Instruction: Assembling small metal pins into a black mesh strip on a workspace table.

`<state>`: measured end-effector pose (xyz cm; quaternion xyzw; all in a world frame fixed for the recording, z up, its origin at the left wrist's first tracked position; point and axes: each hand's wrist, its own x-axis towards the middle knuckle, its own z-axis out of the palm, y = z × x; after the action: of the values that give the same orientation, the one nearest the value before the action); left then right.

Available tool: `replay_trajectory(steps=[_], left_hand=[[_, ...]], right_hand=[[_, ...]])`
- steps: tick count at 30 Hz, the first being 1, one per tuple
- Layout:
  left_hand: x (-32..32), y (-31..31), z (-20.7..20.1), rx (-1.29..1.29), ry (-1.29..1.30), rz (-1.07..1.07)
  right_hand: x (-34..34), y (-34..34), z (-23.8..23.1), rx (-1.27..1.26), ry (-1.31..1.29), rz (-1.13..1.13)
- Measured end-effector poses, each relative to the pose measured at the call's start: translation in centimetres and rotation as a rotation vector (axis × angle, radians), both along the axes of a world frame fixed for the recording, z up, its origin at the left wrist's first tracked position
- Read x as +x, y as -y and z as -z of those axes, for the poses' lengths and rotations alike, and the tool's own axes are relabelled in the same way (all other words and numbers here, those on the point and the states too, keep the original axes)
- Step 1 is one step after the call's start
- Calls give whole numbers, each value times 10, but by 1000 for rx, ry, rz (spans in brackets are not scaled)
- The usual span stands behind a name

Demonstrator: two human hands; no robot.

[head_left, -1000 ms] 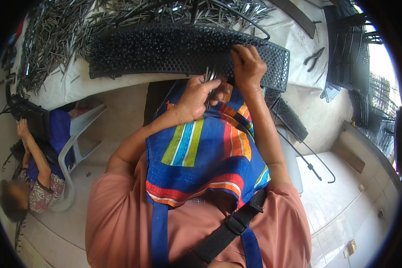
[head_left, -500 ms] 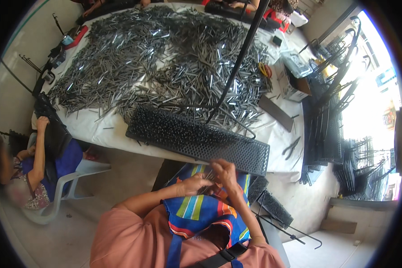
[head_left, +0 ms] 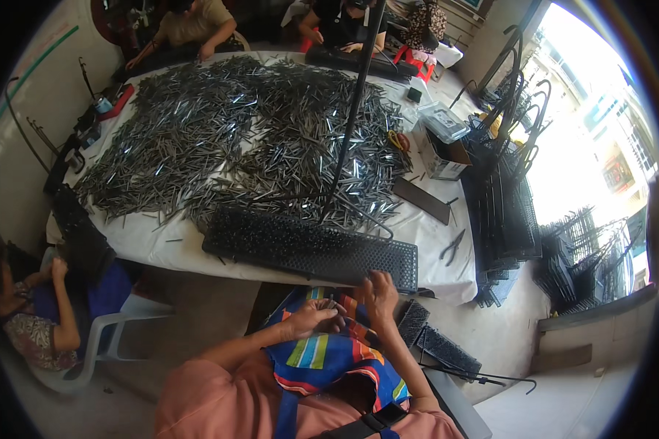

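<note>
A long black perforated panel point(head_left: 359, 256) with a black metal rod point(head_left: 348, 124) rising from it lies along the table's near edge. Its left part is thick with dark bristle-like pieces, while open holes show at the right. My right hand point(head_left: 381, 298) is at the panel's near edge toward the right end, fingers bent together; whatever they pinch is too small to make out. Over my lap, my left hand point(head_left: 315, 317) is closed, thumb against fingers, with a small shiny bit showing at the fingertips that I cannot name. A striped blue apron point(head_left: 322, 358) lies below both hands.
Dark metal strips point(head_left: 190, 132) heap across the white-covered table point(head_left: 146, 249). Pliers point(head_left: 452, 247), a flat dark bar point(head_left: 422, 200) and a box point(head_left: 441, 155) lie to the right. Black racks point(head_left: 498, 212) stand beyond. Co-workers sit at the left point(head_left: 51, 314) and far side point(head_left: 190, 29).
The view has tilted up, showing more of the far co-workers. My hands have moved apart: the right stays by the panel's edge, the left is lower. The co-worker at left has brought their hands together.
</note>
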<state>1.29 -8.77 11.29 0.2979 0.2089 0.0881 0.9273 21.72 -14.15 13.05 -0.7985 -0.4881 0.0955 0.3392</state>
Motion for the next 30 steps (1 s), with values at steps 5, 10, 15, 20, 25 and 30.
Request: replay_trajectory(steps=[5,10,15,20,25,30], left_hand=[[-7,7,4,-26,-39,-6],[-9,3,-2,89,-122,-105],[8,-17,-1,-82,-236,-322],[20,-25,13,-127,-324,-278],[36,-30,11,-186,-325,-332],[40,-37,12,-303,-314,-403]], right_hand=[[48,3,42,87,421,55],[55,-11,58,94,489,53],[66,-33,57,125,555,62],[87,-51,64,116,518,0],[91,-53,66,100,522,-40],[40,-39,42,174,120,-195]])
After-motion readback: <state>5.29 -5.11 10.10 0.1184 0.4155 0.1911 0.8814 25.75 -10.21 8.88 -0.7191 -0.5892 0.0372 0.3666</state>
